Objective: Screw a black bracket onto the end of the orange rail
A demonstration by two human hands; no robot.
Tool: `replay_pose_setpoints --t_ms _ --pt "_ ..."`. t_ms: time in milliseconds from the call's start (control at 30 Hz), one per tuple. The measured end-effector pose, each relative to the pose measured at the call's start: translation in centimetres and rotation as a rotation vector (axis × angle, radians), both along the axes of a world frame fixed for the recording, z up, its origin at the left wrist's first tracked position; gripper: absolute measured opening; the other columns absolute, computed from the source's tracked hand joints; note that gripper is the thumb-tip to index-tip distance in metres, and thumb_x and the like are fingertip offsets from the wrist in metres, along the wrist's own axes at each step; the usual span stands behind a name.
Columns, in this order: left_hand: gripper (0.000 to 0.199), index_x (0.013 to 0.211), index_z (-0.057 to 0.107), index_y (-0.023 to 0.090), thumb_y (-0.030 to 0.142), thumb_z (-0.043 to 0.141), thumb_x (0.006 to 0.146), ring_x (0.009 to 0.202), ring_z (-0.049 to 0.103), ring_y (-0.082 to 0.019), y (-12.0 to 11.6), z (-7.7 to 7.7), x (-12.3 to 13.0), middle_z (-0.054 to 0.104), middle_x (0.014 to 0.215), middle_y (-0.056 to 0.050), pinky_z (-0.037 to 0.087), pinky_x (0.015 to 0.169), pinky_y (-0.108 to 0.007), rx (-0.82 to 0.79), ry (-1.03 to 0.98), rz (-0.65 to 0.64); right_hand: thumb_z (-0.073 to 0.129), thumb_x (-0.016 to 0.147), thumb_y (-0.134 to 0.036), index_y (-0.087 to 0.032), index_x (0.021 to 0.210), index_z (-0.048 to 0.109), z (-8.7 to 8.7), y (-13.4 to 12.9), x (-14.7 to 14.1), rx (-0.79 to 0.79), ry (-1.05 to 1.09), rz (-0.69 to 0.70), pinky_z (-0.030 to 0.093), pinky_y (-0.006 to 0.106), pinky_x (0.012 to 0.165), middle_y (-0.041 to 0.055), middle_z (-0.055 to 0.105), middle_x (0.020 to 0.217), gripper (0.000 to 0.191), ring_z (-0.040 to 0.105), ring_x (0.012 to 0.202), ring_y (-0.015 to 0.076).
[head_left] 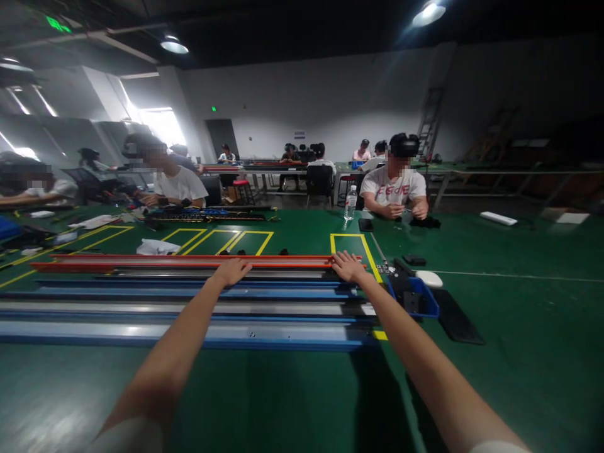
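Observation:
Several long metal rails lie side by side across the table in front of me. The farthest is an orange-red rail (155,259); nearer ones are a blue rail (189,292) and a wide silver-blue rail (292,332). My left hand (232,272) rests with its fingers laid over the near side of the orange-red rail, around its middle. Near that rail's right end, my right hand (348,267) touches it with fingers stretched and spread. Both arms reach forward over the nearer rails. The undersides of both hands are hidden.
Right of the rails stand a blue bin (427,305) with dark parts, a black flat pad (457,318) and a white rounded object (429,279). Yellow tape outlines (349,236) mark the green table (283,396). A water bottle (350,204) stands near a seated person (394,185) opposite.

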State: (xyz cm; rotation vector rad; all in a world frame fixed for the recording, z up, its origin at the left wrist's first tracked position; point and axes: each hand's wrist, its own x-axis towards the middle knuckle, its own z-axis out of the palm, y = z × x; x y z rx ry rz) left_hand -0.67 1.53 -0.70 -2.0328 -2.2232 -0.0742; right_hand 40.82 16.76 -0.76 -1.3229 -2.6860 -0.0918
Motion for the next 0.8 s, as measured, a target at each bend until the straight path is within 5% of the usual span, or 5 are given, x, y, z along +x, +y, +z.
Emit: replay_pose_setpoints --t_ms 133,300,467,800 --pt "0.034 0.120 0.062 0.015 0.039 0.060 0.097 0.109 0.064 -0.023 0.1 -1.2 -0.7 0.065 0.122 -0.010 0.054 0.094 -0.047 -0.012 -0.009 0.060 0.062 0.098 -0.037 -0.019 0.131 0.059 -0.8 0.7 0.2 -0.019 -0.008 0.031 0.054 0.047 0.094 0.0106 0.059 0.133 0.038 0.063 0.112 0.0249" --pt "0.036 0.122 0.062 0.015 0.041 0.060 0.097 0.114 0.062 -0.025 0.2 -2.4 -1.0 0.063 0.125 -0.011 0.051 0.099 -0.050 -0.008 0.010 0.150 0.028 0.106 -0.046 -0.016 0.154 0.040 -1.8 1.2 0.3 -0.065 -0.039 0.033 0.022 0.057 0.120 0.0140 0.037 0.161 0.058 0.028 0.149 0.0352" --pt "0.037 0.118 0.063 0.014 0.045 0.058 0.097 0.113 0.062 -0.025 0.4 -2.4 -0.9 0.065 0.122 -0.010 0.050 0.100 -0.050 -0.018 0.013 0.178 0.020 0.104 -0.048 -0.016 0.153 0.041 -1.6 0.4 0.2 0.012 -0.031 0.044 0.003 0.062 0.121 0.0140 0.047 0.154 0.062 0.030 0.148 0.0357" --pt "0.054 0.110 0.065 0.005 0.046 0.031 0.102 0.109 0.061 -0.033 0.3 -2.6 -0.5 0.068 0.116 -0.023 0.044 0.094 -0.045 0.032 0.042 0.190 0.025 0.103 -0.049 -0.012 0.153 0.041 -1.5 0.4 0.2 0.017 -0.011 0.049 0.023 0.052 0.119 0.0145 0.047 0.154 0.064 0.036 0.145 0.0355"
